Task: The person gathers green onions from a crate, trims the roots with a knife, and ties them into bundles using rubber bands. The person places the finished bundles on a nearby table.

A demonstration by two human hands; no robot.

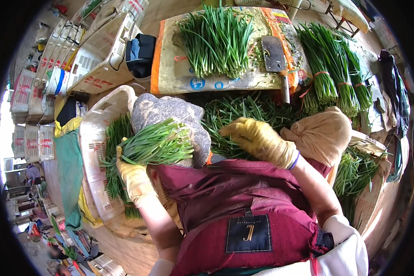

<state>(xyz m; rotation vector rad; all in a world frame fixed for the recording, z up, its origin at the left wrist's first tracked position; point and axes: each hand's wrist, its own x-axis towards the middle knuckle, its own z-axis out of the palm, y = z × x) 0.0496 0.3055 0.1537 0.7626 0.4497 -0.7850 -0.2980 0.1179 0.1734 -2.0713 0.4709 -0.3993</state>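
Note:
My left hand [132, 172], in a yellow glove, grips a bunch of green leafy stalks, likely garlic chives [158, 143], held sideways over the grey cloth on my knee. My right hand [262, 138], gloved too, is above my lap with its fingers curled and nothing visible in it. Beyond it, cut leaves [248, 107] lie in a loose heap. On the sack-covered work surface [169, 65] rests a large pile of chives [217, 41]. A broad cleaver [274, 55] lies right of the pile, its handle over the near edge.
Tied chive bundles [326, 82] lie at the upper right. A white plastic basket [89, 151] with more chives stands at my left. Another heap of greens [355, 169] is at my right. Stacked white crates [45, 69] and people in the distance are at far left.

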